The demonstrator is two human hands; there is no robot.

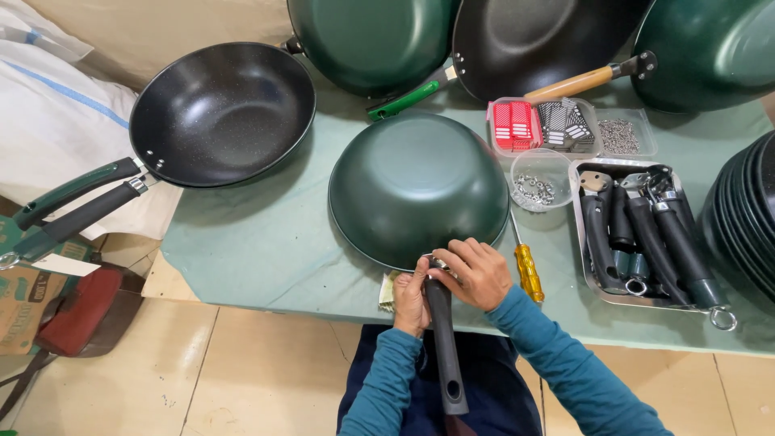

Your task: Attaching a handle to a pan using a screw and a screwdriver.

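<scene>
Black handle [444, 347] gripped by both hands at the pan [416, 186].

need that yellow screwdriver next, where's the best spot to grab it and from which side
Likely best by its yellow handle: the screwdriver lies flat on the green table cover, handle toward the person, thin shaft pointing away toward the clear tub of small metal parts. The right hand sits just beside it, so come from above on that side and pinch across the handle.

A green-printed cardboard box [28, 295] with white tag [60, 265] sits far left.
</scene>
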